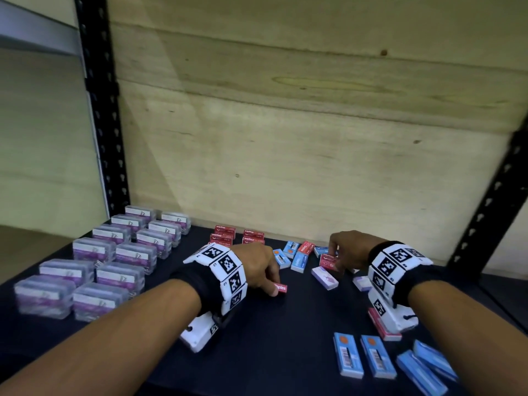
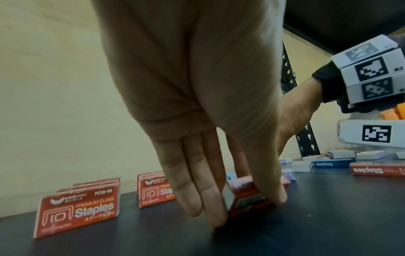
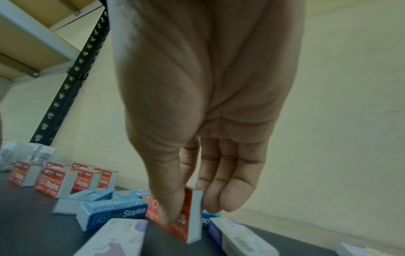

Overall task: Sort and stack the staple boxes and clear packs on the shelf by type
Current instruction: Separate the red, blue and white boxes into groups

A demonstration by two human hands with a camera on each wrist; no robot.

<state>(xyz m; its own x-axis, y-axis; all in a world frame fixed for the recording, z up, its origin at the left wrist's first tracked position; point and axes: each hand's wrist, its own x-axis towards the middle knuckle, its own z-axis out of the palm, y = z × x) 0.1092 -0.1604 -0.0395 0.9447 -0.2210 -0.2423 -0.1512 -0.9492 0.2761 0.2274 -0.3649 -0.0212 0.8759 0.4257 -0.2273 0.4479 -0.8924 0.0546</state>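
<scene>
On the dark shelf (image 1: 271,338) my left hand (image 1: 261,270) pinches a red staple box (image 1: 280,288) (image 2: 245,195) standing on its edge at mid shelf. My right hand (image 1: 345,250) pinches another red staple box (image 1: 330,262) (image 3: 186,216) upright among the loose boxes at the back right. Two rows of red staple boxes (image 1: 237,237) (image 2: 76,211) (image 3: 57,181) stand near the back wall. Clear packs (image 1: 114,252) sit stacked in two rows on the left. Loose blue boxes (image 1: 291,252) (image 3: 111,214) and pale purple boxes (image 1: 324,277) lie between my hands.
More blue boxes (image 1: 368,355) and a red one (image 1: 383,324) lie at the front right under my right wrist. A black perforated upright (image 1: 105,115) stands back left, another (image 1: 491,201) at the right. A wooden panel (image 1: 285,110) closes the back.
</scene>
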